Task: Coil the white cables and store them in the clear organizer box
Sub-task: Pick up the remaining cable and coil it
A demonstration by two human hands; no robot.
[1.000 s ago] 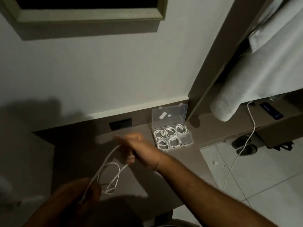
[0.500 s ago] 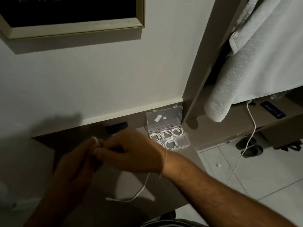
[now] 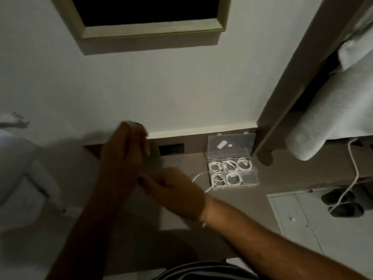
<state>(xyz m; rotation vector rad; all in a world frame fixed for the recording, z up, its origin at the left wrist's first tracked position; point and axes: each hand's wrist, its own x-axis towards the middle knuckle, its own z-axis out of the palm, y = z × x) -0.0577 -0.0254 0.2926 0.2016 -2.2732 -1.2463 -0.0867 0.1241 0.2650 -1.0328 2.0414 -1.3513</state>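
Note:
The clear organizer box (image 3: 250, 180) stands open at the back right of the desk, lid up against the wall. Several of its compartments hold coiled white cables (image 3: 230, 165); the front right one looks empty. My left hand (image 3: 125, 150) is raised in a fist over the desk, blurred, with something pale showing at its top. My right hand (image 3: 173, 190) is lower, fingers curled near my left wrist. A loose white cable (image 3: 198, 176) runs out from behind my right hand toward the box. How each hand grips the cable is hidden.
The brown desk (image 3: 181, 158) has a dark socket slot (image 3: 171, 149) in its back panel. A framed picture (image 3: 149, 27) hangs above. A grey towel (image 3: 331, 118) hangs at right, with another white cord (image 3: 355, 178) dangling to the floor near dark slippers (image 3: 343, 203).
My left hand has risen and turned upright; my right hand has dropped lower and to the right. The cable's loose tail no longer hangs below the hands; it now trails toward the box.

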